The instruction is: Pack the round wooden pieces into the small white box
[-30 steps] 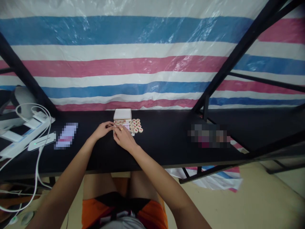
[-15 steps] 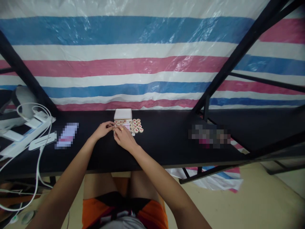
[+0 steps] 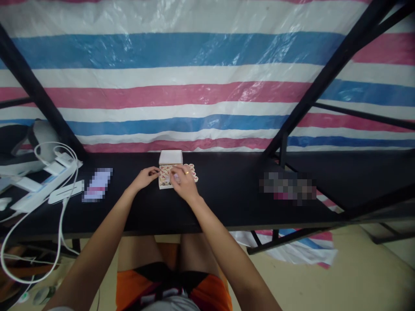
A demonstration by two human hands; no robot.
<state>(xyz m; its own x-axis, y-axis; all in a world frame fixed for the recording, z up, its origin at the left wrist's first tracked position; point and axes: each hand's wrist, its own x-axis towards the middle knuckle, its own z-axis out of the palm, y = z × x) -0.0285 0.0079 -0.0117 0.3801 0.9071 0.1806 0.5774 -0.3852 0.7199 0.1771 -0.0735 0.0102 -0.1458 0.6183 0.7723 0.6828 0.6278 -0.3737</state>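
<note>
A small white box (image 3: 166,187) of round Chinese chess pieces (image 3: 164,172) lies on the black table, its lid part (image 3: 170,157) raised at the back. My left hand (image 3: 146,178) is at the box's left side, with curled fingers touching its edge. Over the box is my right hand (image 3: 185,183), a ring on one finger. Its thumb and fingertips come together low above the pieces; whatever they hold is too small to make out. Loose pieces with red marks (image 3: 195,176) lie along the box's right side, partly hidden by my right hand.
On the left of the black table (image 3: 227,190) are a blurred-out phone-like object (image 3: 97,185), a white flat device (image 3: 66,192) and a white power strip (image 3: 48,179) with looping cables. A blurred-out object (image 3: 288,188) lies on the right. Black metal posts and a striped plastic sheet (image 3: 181,93) stand behind.
My right hand has moved right and lifted off the box's left part, uncovering pieces there; it now covers some loose pieces. My left hand stays by the box's left edge. The view has shifted slightly.
</note>
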